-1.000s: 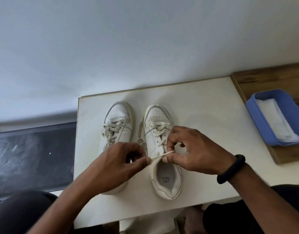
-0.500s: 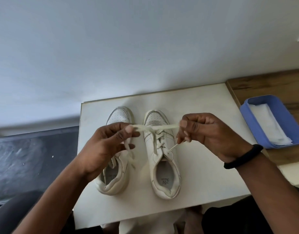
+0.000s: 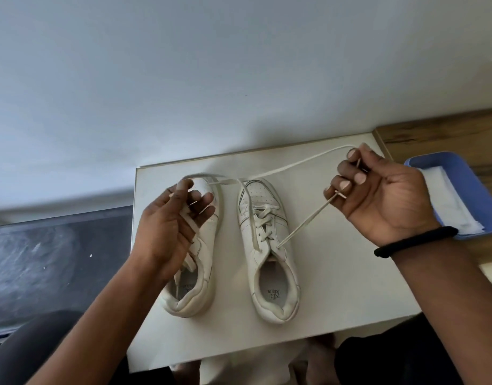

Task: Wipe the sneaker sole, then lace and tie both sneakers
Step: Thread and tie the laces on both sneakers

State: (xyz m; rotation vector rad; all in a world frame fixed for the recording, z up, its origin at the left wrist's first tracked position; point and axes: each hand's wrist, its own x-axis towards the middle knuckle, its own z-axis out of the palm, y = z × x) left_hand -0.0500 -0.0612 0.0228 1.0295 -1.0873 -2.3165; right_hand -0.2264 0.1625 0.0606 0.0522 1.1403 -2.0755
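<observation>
Two white sneakers are set side by side on the counter (image 3: 336, 287), toes toward the top of the frame. The centre sneaker (image 3: 269, 273) is seen laced through its eyelets but untied; its lace (image 3: 294, 165) is drawn out in two strands. Both strands are pinched in the curled fingers of the right hand (image 3: 383, 198), raised at the right of the frame, one taut from the sneaker's top eyelet. The other is carried leftward above the toes to the left hand (image 3: 167, 232). That hand is held half open over the left sneaker (image 3: 203, 245), fingers loosely spread, with the blurred strand lying across its thumb tip; no firm pinch is shown. The left sneaker's lacing is mostly hidden, so whether it is tied cannot be told. The soles face down, so the wiping cannot be checked. Tying is judged to remain, at least for the centre sneaker. A blue tray (image 3: 422, 162) is seen at the right edge.
</observation>
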